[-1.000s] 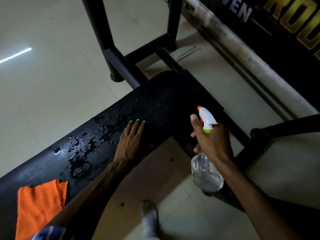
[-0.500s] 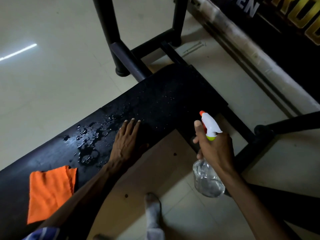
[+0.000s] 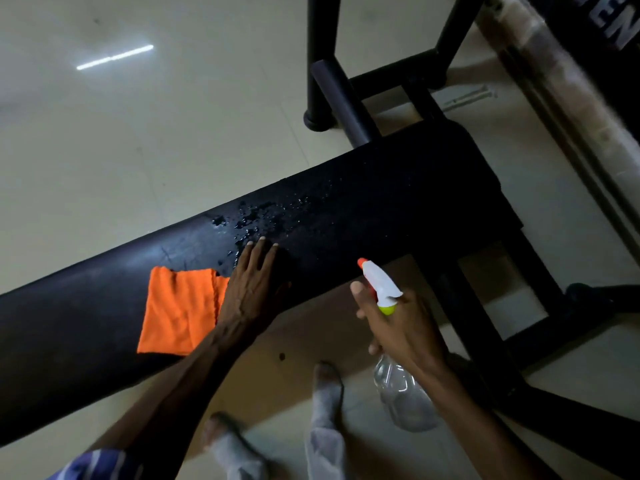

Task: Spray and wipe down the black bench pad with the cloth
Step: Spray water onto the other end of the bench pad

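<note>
The black bench pad runs from lower left to upper right, with water droplets beaded near its middle. An orange cloth lies flat on the pad. My left hand rests palm down on the pad, fingers spread, its edge touching the cloth's right side and its fingertips at the droplets. My right hand grips a clear spray bottle with a white, orange-tipped trigger head, held off the pad's near side, nozzle pointing toward the pad.
Black frame uprights and crossbars stand beyond the pad's far end; more frame bars lie at right. My feet are on the pale tiled floor below. A lettered dark wall panel fills the top right.
The view has shifted, bringing the cloth closer to centre. My left hand has slid back along the pad toward the cloth and now touches it. The bottle stays gripped in my right hand.
</note>
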`<state>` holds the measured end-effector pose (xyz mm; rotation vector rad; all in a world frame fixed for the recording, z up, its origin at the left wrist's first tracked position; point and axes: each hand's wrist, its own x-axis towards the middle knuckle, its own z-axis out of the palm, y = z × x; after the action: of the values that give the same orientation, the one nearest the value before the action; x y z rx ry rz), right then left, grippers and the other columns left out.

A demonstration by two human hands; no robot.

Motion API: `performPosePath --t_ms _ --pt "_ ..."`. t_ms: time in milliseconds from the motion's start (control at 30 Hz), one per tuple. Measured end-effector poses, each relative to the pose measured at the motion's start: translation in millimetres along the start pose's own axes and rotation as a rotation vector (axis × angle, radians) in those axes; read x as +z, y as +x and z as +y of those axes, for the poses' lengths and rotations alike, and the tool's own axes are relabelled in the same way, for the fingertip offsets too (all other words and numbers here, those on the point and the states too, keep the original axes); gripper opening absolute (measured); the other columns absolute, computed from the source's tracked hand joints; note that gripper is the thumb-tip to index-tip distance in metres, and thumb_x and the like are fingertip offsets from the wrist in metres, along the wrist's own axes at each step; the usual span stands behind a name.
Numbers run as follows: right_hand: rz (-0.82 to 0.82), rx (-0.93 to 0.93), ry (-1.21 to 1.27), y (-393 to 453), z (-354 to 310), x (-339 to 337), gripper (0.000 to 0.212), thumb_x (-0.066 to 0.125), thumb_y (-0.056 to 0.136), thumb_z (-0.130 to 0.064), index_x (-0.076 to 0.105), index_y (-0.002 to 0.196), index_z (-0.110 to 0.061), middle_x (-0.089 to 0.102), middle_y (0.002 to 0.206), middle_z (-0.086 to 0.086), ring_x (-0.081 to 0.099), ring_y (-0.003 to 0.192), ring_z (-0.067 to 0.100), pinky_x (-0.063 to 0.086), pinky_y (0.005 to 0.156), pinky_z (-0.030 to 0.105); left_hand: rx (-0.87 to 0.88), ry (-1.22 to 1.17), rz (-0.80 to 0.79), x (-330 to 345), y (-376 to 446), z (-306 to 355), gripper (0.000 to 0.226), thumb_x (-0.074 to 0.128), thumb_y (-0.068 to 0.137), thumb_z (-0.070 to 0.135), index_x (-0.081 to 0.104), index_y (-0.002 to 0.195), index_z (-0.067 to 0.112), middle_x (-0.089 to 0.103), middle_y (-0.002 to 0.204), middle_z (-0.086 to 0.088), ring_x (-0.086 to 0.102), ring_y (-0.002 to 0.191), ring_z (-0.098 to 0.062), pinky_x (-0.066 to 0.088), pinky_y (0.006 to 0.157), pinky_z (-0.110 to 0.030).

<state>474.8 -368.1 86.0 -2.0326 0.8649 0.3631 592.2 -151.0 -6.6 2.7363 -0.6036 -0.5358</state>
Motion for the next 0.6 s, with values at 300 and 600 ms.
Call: performPosePath --t_ms 300,600 --pt "-0.062 0.003 -0.098 -24 -13 49 0.058 0.062 0.086 -0.072 0.062 0.071 -0.016 0.071 0.062 0.006 0.07 0.049 0.019 0.061 0.061 0.041 -0.108 -0.024 0.011 -6 -30 -38 0.069 0.062 0.099 0.037 0.036 0.157 0.01 0.031 0.166 -0.011 0.022 0.156 -0.035 0.025 0.126 -0.046" --pt "-0.099 -0.143 -0.078 -22 -54 86 0.055 0.059 0.09 -0.066 0.067 0.119 -0.02 0.075 0.086 0.007 0.068 0.066 0.03 0.061 0.071 0.051 -0.143 -0.086 0.075 -20 -41 -77 0.063 0.054 0.103 0.041 0.038 0.156 0.009 0.027 0.167 -0.015 0.017 0.159 -0.034 0.016 0.129 -0.045"
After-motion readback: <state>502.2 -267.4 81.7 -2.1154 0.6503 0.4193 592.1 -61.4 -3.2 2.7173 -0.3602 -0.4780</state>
